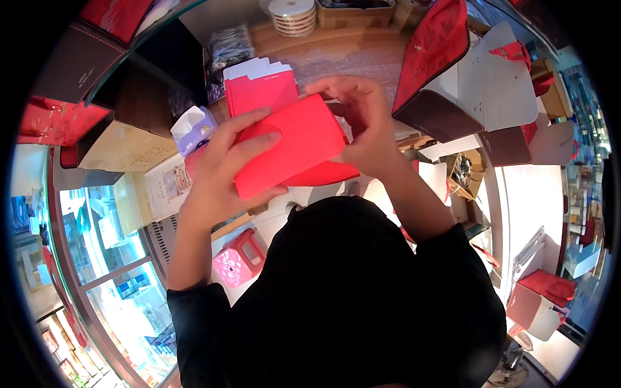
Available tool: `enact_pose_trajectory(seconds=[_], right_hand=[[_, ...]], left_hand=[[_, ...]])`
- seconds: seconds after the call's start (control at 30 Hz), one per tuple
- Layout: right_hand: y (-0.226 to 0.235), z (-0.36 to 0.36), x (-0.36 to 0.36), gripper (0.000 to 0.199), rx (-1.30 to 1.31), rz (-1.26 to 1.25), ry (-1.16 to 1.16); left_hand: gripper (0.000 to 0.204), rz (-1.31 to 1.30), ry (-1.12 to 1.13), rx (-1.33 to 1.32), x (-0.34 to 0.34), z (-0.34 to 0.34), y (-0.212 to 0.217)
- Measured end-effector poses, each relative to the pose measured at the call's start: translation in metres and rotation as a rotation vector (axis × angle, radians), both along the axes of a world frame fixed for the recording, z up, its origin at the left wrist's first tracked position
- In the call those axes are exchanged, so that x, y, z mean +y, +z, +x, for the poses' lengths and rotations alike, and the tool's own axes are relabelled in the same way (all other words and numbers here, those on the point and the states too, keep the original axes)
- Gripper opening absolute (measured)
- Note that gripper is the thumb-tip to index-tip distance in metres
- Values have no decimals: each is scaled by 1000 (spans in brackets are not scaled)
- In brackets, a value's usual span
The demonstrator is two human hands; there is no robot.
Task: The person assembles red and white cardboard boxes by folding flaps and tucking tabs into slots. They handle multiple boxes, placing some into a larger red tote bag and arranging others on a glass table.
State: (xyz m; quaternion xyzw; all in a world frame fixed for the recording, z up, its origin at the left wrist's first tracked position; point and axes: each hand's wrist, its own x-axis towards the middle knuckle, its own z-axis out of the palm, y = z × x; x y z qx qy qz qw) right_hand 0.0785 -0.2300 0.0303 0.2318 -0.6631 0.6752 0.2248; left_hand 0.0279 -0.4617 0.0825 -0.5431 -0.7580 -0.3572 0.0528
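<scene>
A red rectangular paper box is held tilted in front of my chest, above the near edge of the wooden table. My left hand grips its left end, thumb lying across the top face. At the other end, my right hand curls its fingers round the corner, with the thumb low on the side. A red flap or second red piece shows beneath the box; I cannot tell whether it is joined on. Just beyond lies a stack of flat red cartons with white tabs.
A lilac tissue box stands left of the stack. Ribbon spools and a cardboard box sit at the back. Red and grey gift bags crowd the right. On the floor at lower left is a pink stool.
</scene>
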Motion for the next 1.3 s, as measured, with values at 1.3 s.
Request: enact_pose_trajectory(seconds=[1.3], right_hand=[[-11, -40, -22, 24, -676, -232, 153]], left_hand=[[56, -15, 278, 229, 4, -18, -33]])
